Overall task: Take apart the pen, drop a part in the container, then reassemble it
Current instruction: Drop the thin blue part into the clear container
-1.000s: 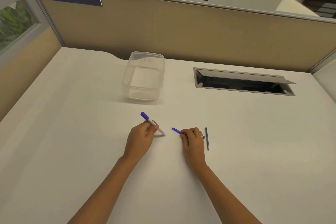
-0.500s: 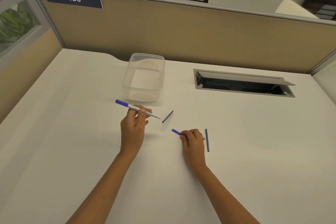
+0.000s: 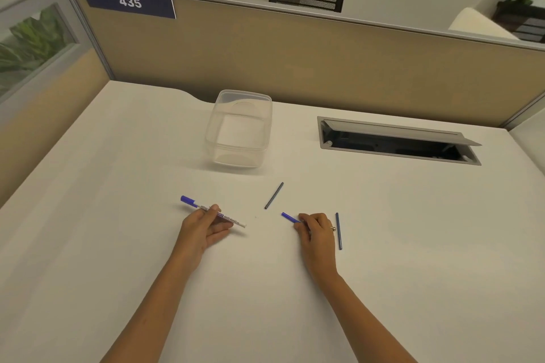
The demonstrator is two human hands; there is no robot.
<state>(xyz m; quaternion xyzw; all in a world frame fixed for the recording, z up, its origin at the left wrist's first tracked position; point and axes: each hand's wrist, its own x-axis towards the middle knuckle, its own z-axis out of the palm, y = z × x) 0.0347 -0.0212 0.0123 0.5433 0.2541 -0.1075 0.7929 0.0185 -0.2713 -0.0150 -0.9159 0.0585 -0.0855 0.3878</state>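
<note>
My left hand (image 3: pixel 203 230) pinches the white pen barrel (image 3: pixel 212 211), which has a blue end pointing left and lies almost flat just above the desk. My right hand (image 3: pixel 315 230) rests on the desk with its fingers closed on a small blue pen part (image 3: pixel 289 217) that sticks out to the upper left. A thin dark grey rod (image 3: pixel 274 195) lies loose on the desk between my hands, a little farther away. A thin blue rod (image 3: pixel 338 231) lies just right of my right hand. The clear plastic container (image 3: pixel 239 130) stands beyond them with nothing visible in it.
An open cable hatch (image 3: pixel 398 141) is set into the white desk (image 3: pixel 118 259) at the back right. A beige partition (image 3: pixel 295 59) with a "435" sign (image 3: pixel 129 2) closes off the far edge.
The grey rod slid out of the barrel and landed on the desk. My left hand lifted the barrel toward the container, then lowered it back near the desk. My right hand stayed still.
</note>
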